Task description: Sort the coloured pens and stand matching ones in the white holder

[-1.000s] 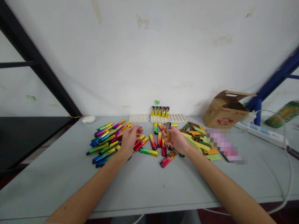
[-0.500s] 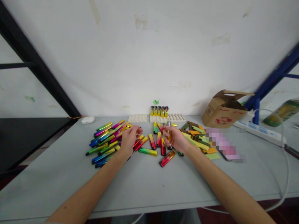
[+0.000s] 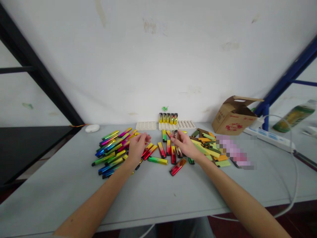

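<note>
My right hand (image 3: pixel 186 144) is closed around a lighter (image 3: pixel 176 133); its metal top shows above the fingers, while the hand hides most of its body. To the left, my left hand (image 3: pixel 137 146) has curled fingers beside the red-and-gold lighters (image 3: pixel 150 152). A small dark tip shows at its fingers, but I cannot make out whether they hold it. Between and below the hands lie loose lighters, among them a green-and-yellow one (image 3: pixel 158 160) and a red-and-gold one (image 3: pixel 178 167). Several lighters (image 3: pixel 168 118) stand upright in a white holed tray (image 3: pixel 168 126) at the wall.
Metallic multicoloured lighters (image 3: pixel 111 150) are heaped on the left, matte yellow, orange and olive ones (image 3: pixel 210 150) on the right. Two more white trays (image 3: pixel 146 126) flank the middle one. A cardboard box (image 3: pixel 232 120), a power strip (image 3: pixel 271 138) and a white case (image 3: pixel 92 128) rest farther out.
The lighter in my right hand was upright with its body showing; now it is turned so mostly its top is visible. My left hand stays nearly in place. The view has shifted slightly.
</note>
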A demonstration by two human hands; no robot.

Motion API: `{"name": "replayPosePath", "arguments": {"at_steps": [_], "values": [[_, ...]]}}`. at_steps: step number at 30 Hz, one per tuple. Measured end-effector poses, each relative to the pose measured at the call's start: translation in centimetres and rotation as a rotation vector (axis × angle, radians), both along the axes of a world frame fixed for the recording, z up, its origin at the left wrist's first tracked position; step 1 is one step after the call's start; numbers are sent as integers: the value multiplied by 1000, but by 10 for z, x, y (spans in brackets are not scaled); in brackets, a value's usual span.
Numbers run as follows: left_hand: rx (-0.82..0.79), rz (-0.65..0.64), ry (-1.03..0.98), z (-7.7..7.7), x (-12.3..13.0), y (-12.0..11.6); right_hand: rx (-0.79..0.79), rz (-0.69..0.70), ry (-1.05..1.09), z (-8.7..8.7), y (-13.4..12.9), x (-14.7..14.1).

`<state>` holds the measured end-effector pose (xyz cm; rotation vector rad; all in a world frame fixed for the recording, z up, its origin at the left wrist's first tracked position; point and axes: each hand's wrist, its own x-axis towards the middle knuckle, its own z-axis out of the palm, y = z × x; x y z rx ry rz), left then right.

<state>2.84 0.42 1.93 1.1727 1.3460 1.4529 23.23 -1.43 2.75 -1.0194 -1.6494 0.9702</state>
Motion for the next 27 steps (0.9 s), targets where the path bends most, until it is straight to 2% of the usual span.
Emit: {"name": "replayPosePath", "arguments": {"at_steps": [4,7,12,15,18,21,24,27], "values": [[18,19,35,1,-2,1,26,-11,-43,3,3,5],[21,29,58,1,-5,3,6,-19,64,3,3,5],[57,42,102,-4,-10,8,-143,-61,272,-1,4,4],[75,46,125,-6,-12,10,-161,-73,272,-1,5,6],[89,59,145,-5,-13,10,-84,-72,158,-2,8,9],[98,73,167,-3,-13,10,68,-92,38,-6,15,14],[98,75,167,-4,-14,10,196,-173,-112,-10,20,18],[88,63,147,-6,-14,11,233,-241,-178,-12,25,17]]}}
